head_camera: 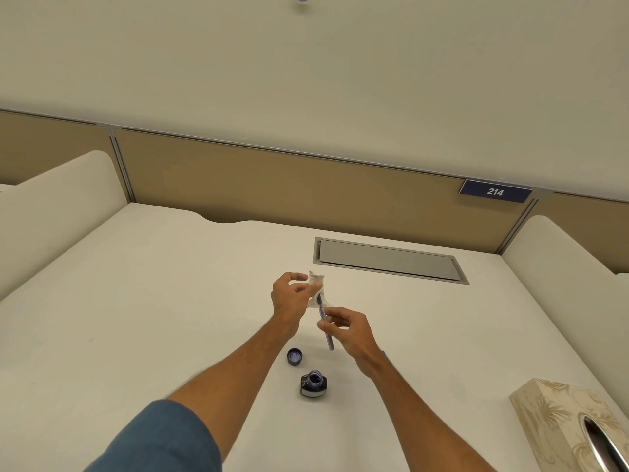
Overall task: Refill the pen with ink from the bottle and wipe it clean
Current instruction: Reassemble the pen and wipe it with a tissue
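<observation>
A: Pale worktop, booth partitions around. Anything standing there?
B: Open ink bottle on the near side, cap just beyond.
A: And held above?
B: Pen, tilted. Right hand pinching the barrel, left hand pinching tissue around the far end.

Above the pale counter, a left hand holds a crumpled white tissue round the far end of a slim grey pen, which the right hand pinches at mid-barrel. An open dark glass ink bottle stands nearer the person, with its round dark cap just behind and to its left. A patterned cardboard tissue box sits at near right, and a grey rectangular hatch lies behind the hands.
</observation>
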